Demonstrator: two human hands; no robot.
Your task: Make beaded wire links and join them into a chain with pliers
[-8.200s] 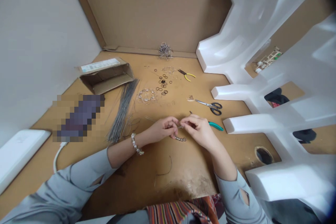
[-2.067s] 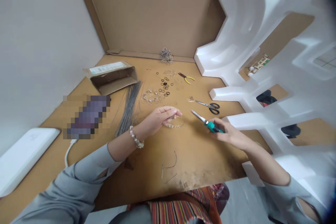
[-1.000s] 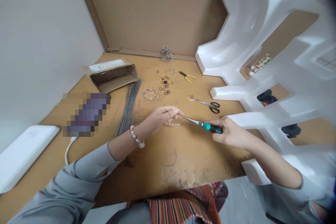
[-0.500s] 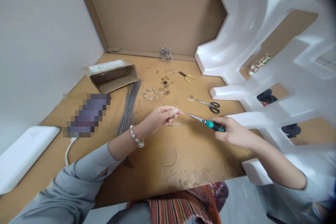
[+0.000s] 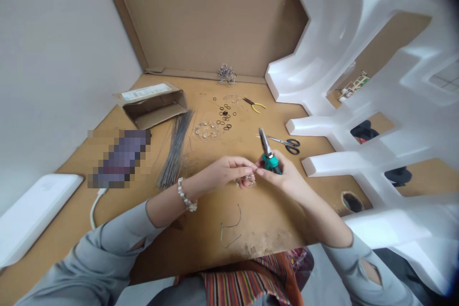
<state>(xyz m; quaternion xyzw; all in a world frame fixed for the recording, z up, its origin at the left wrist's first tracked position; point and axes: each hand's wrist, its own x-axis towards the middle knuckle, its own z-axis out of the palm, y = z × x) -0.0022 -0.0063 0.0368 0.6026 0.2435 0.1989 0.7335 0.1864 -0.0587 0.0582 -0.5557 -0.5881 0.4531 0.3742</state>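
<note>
My left hand [image 5: 234,170] is closed on a small loop of clear beads [image 5: 250,181], held just above the tabletop; the fingers hide part of it. Right beside it, my right hand [image 5: 281,177] grips needle-nose pliers [image 5: 267,150] with green and black handles in its palm. Their jaws point up and away from the beads. The right thumb and fingertip pinch at the edge of the bead loop, close to the left fingertips. Bent pieces of wire [image 5: 230,225] lie on the table in front of my hands.
Beyond my hands lie scissors [image 5: 287,142], yellow-handled pliers [image 5: 254,104], dark rings [image 5: 225,114] and a beaded ring [image 5: 206,130]. To the left are a wire bundle [image 5: 174,153], an open cardboard box [image 5: 154,105], a pixelated patch and a white block with a cable [image 5: 39,215]. White foam [image 5: 322,165] borders the right.
My right hand has moved left to meet my left hand, and the pliers have swung from pointing left to pointing up. The left hand with the beads has shifted slightly right and nearer me.
</note>
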